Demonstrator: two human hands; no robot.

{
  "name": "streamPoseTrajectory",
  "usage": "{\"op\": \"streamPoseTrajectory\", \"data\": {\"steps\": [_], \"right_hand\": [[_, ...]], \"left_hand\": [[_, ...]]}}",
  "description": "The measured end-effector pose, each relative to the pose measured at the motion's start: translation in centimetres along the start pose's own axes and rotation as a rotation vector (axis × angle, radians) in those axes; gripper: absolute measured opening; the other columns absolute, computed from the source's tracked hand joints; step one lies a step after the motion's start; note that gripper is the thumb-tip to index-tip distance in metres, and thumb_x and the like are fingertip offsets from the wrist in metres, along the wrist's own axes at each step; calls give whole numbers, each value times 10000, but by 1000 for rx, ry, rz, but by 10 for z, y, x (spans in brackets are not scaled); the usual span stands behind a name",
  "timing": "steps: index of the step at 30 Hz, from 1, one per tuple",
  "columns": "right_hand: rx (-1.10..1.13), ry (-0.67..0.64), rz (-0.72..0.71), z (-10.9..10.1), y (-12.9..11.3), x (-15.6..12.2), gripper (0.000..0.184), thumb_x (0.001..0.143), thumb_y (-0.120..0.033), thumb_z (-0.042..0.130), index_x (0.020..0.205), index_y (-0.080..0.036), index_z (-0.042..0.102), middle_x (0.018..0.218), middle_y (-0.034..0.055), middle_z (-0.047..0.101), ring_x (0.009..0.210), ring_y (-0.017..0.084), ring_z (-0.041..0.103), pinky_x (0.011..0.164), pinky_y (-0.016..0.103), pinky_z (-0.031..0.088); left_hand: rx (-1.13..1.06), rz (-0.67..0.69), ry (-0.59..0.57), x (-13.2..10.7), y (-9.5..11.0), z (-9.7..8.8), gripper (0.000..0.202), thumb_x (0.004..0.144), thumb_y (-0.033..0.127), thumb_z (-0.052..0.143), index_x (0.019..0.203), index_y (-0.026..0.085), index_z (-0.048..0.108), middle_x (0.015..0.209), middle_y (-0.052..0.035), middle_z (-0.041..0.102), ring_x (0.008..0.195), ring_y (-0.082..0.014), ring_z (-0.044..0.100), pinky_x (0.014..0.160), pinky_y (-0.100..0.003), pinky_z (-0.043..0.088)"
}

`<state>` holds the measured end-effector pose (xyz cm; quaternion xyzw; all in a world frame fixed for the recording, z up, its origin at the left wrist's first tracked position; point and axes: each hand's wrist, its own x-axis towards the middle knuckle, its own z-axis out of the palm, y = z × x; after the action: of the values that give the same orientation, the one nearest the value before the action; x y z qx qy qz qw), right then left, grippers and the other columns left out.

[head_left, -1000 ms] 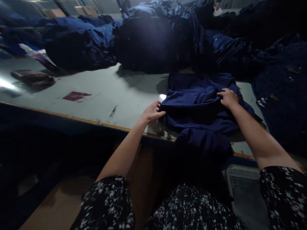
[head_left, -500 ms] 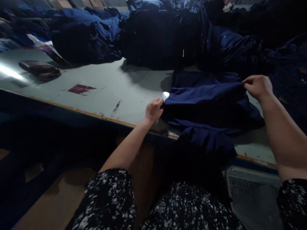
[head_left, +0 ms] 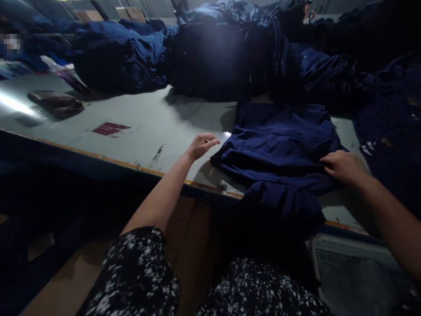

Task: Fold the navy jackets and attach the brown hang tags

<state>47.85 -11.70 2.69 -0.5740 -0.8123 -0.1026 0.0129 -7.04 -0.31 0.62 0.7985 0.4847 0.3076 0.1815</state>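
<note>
A dark blue garment (head_left: 279, 149) lies folded on the grey table (head_left: 148, 131), with one end hanging over the front edge. My left hand (head_left: 201, 145) hovers just left of the garment, fingers loosely spread and holding nothing. My right hand (head_left: 342, 166) rests on the garment's right edge, fingers bent onto the cloth.
Piles of dark blue clothing (head_left: 125, 52) fill the back of the table and the right side (head_left: 388, 131). A dark flat object (head_left: 55, 102) and a red label (head_left: 110, 129) lie on the left. A white plastic crate (head_left: 348, 263) stands below the table edge.
Both hands held the garment's fold and pulled it apart, then laid it down. My left hand has let go and my right hand has come down to the near right edge.
</note>
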Motion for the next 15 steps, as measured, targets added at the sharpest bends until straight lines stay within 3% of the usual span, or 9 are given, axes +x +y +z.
{"op": "streamPoseTrajectory", "data": {"steps": [2, 5, 7, 9, 12, 15], "right_hand": [[231, -17, 10, 14, 16, 0, 360, 816, -233, 595, 1094, -233, 825, 1100, 83, 816, 1009, 292, 729, 861, 416, 566], [473, 117, 248, 18, 37, 5, 403, 792, -209, 594, 1120, -243, 824, 1081, 60, 827, 1001, 280, 754, 917, 420, 593], [436, 210, 473, 15, 43, 10, 324, 868, -257, 583, 1080, -237, 828, 1068, 79, 828, 977, 293, 761, 917, 431, 591], [314, 196, 599, 15, 42, 16, 295, 941, -361, 578, 1033, -238, 831, 1073, 105, 821, 983, 311, 756, 886, 429, 586], [216, 68, 556, 20, 31, 28, 220, 916, -397, 657, 954, -256, 823, 1088, 102, 807, 1043, 301, 737, 885, 386, 574], [188, 15, 581, 25, 20, 41, 166, 915, -323, 657, 958, -252, 801, 1076, 104, 800, 1046, 289, 733, 879, 372, 561]], "left_hand": [[66, -48, 69, 38, 5, 7, 333, 920, 397, 568, 951, 165, 806, 978, -99, 800, 888, -221, 708, 854, -331, 557], [217, -16, -20, 94, 15, 29, 358, 910, 330, 572, 1123, 174, 813, 1144, -111, 797, 1036, -243, 707, 998, -352, 527], [310, 21, -143, 121, 20, 43, 376, 898, 334, 590, 1173, 198, 809, 1262, -108, 776, 1203, -269, 672, 1114, -382, 469], [362, 48, -229, 137, 22, 53, 318, 852, 359, 646, 1083, 232, 823, 1304, -89, 767, 1307, -296, 621, 1182, -423, 411], [250, 49, -272, 145, 20, 55, 218, 766, 373, 700, 916, 247, 795, 1120, -58, 797, 1193, -283, 649, 1081, -392, 476], [3, -52, -286, 141, 16, 48, 242, 771, 430, 672, 889, 226, 725, 829, -21, 711, 849, -212, 636, 785, -296, 510]]}}
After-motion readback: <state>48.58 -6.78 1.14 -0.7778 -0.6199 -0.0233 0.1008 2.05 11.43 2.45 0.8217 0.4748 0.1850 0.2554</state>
